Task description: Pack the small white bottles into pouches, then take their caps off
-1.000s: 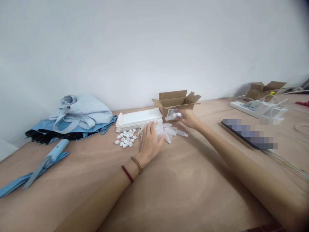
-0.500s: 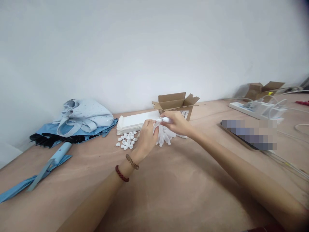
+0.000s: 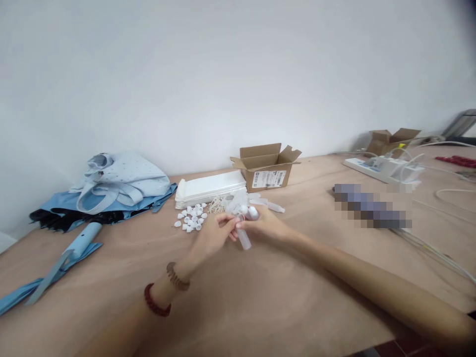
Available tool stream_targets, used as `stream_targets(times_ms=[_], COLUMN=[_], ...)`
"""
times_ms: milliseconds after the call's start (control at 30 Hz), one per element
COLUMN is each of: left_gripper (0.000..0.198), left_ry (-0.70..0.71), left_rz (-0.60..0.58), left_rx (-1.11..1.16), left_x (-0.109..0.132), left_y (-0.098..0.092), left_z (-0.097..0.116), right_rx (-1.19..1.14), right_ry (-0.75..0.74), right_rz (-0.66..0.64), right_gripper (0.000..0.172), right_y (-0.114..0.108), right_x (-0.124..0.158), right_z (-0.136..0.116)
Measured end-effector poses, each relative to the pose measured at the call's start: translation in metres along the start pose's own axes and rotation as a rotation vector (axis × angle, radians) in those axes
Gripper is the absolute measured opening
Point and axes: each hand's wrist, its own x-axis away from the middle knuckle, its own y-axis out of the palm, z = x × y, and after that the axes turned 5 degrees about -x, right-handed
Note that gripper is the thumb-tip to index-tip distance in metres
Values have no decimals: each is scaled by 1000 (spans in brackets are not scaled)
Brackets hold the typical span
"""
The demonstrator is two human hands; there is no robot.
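My left hand (image 3: 219, 230) pinches near the top of a clear plastic tube (image 3: 244, 239) that points down toward the table's front. My right hand (image 3: 263, 222) meets it there, its fingers closed around a white-capped tube (image 3: 252, 212); the exact hold of each fingertip is too small to tell. Behind the hands lies a heap of clear tubes (image 3: 275, 207), partly hidden by them. Several small white caps (image 3: 190, 218) are scattered left of the hands, beside a bundle of pale string (image 3: 216, 204).
A stack of white packets (image 3: 210, 188) and an open cardboard box (image 3: 269, 178) stand behind. On the left lie a light blue bag (image 3: 124, 178) and a blue umbrella (image 3: 84, 240). A power strip (image 3: 383, 171), cables and a blurred-out object (image 3: 372, 206) are at right.
Both hands have come down and nearer, away from the box front, whose label now shows. The clear tube now points downward below the fingers. The view has shifted slightly.
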Motion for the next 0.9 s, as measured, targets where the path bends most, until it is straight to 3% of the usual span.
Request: stream_targets(times_ms=[133,300,433,567,700,833,900], left_gripper=[24,20,17,13,10,11,23], left_ry=[0,-6,57,191,344,362,346], left_rz=[14,158,245,251,255,288,306], left_rx=[62,111,78,-148,-445,-505,-481], left_x=[29,44,48,52,55,54,54], left_y=[7,15,18,14,7,8,9], left_z=[-13,-19,-23,-23,-20,-23,-26], right_rx=[-63,-17,202,432,503,463,433], right_ry=[121,115,29,-77,-175,-193,-198], right_rz=[-88,-68,-36,-19,-38,-55,-60], right_gripper=[36,40,31,25,29,38,42], right_y=[16,29,27,24,22,23,23], right_x=[21,28,30,31,30,30,31], right_z=[4,9,14,18,18,16,16])
